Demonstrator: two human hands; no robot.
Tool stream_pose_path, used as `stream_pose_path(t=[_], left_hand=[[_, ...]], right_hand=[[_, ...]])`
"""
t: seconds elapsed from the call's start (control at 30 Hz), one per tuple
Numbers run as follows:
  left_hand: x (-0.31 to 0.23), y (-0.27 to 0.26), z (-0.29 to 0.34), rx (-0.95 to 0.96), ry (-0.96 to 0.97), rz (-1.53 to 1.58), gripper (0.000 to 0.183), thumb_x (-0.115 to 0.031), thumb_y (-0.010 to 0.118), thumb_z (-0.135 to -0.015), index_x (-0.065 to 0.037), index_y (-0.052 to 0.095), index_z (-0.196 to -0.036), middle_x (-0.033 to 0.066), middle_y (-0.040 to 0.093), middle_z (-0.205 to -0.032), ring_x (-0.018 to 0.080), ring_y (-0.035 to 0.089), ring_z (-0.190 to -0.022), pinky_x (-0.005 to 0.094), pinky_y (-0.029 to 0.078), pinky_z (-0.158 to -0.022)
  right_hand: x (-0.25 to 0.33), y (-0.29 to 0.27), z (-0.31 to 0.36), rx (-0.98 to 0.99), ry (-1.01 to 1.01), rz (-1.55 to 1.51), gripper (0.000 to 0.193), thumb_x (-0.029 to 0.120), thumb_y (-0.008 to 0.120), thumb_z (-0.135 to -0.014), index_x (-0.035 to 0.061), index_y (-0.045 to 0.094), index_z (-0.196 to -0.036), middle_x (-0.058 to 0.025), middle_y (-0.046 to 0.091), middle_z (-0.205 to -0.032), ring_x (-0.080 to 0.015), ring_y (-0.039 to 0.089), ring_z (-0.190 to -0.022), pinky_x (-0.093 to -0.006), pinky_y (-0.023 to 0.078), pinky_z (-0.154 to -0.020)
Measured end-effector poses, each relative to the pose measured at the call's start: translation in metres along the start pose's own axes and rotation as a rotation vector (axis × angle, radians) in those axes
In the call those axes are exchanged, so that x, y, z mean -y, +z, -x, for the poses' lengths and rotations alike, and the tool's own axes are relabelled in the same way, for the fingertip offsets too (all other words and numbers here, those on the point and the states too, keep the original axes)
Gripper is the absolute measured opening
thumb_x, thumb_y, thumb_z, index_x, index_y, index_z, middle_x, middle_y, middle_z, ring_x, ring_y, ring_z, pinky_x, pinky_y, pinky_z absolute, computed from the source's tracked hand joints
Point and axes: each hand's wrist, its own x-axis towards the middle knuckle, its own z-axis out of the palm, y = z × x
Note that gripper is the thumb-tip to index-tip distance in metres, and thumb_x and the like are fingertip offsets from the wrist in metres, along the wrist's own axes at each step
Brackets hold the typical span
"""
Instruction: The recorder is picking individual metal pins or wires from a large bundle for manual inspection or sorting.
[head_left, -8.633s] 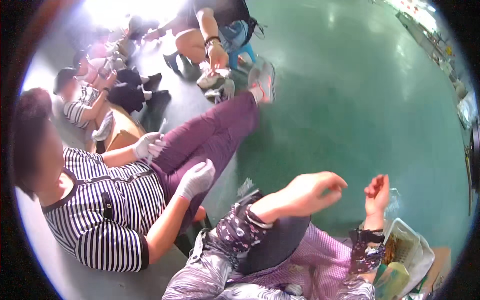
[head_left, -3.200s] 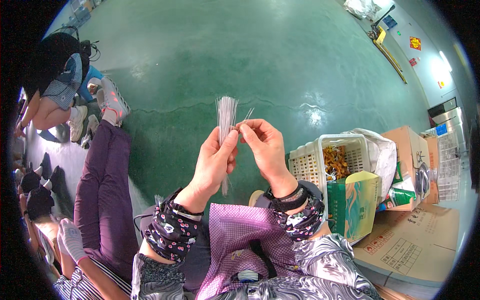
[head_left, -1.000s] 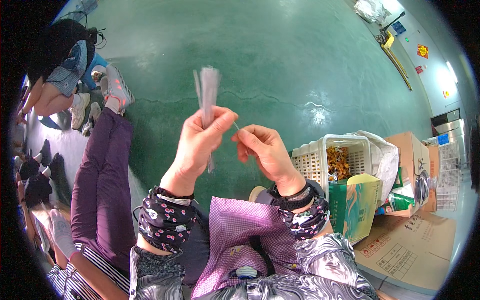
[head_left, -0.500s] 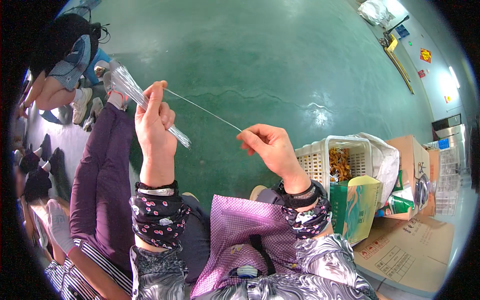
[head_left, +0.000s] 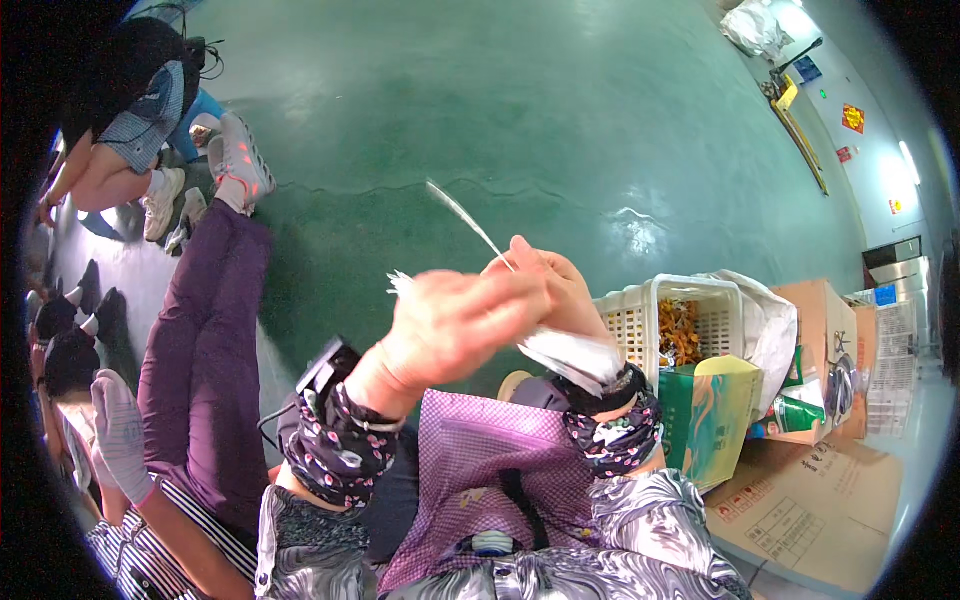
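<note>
My left hand point(head_left: 450, 325), smeared by motion, is closed around a bundle of thin silvery-white strands point(head_left: 575, 360). One end of the bundle shows past its fingers toward my right wrist, the other just above the left knuckles. Close against it, partly behind, is my right hand point(head_left: 565, 285), with thumb and fingers pinched. From between the two hands a thin folded-looking silvery strand point(head_left: 462, 212) sticks up to the left. The right fingertips are partly hidden, and where they grip the strand cannot be seen exactly. A purple checked cloth point(head_left: 480, 450) lies over my lap.
Right of me stand a white plastic basket point(head_left: 625, 315) with orange-brown pieces, a green box point(head_left: 705, 420) and cardboard boxes point(head_left: 810, 510). At left, another person's purple-trousered legs point(head_left: 200, 350) stretch out; a second person bends over farther off. A yellow pallet jack point(head_left: 800, 135) stands far right.
My left hand has swung right and down with the bundle, turning over to meet the right hand. The strand, earlier stretched between the hands, now points up to the left from them.
</note>
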Motion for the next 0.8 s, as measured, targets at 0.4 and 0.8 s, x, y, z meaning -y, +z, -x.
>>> stream_pose_path(t=[0.4, 0.8], left_hand=[[0.005, 0.003, -0.006, -0.411, -1.125, 0.714, 0.015, -0.017, 0.055, -0.08, -0.002, 0.056, -0.082, -0.0039, 0.05, -0.067, -0.0011, 0.033, -0.046, 0.0153, 0.025, -0.04], [0.019, 0.002, -0.002, -0.441, -1.2, 0.851, 0.025, -0.019, 0.061, -0.077, -0.001, 0.058, -0.094, -0.001, 0.056, -0.072, -0.0009, 0.033, -0.045, 0.0145, 0.023, -0.038]], right_hand=[[-0.005, 0.001, -0.001, -0.178, -0.198, 0.407, 0.024, 0.021, 0.047, -0.084, 0.0024, 0.059, -0.076, 0.0013, 0.052, -0.059, -0.0039, 0.044, -0.05, -0.0178, 0.034, -0.044], [-0.01, 0.012, 0.004, -0.146, -0.318, 0.661, 0.024, 0.022, 0.047, -0.085, 0.0024, 0.06, -0.079, 0.0014, 0.052, -0.058, -0.0039, 0.044, -0.049, -0.0179, 0.035, -0.044]])
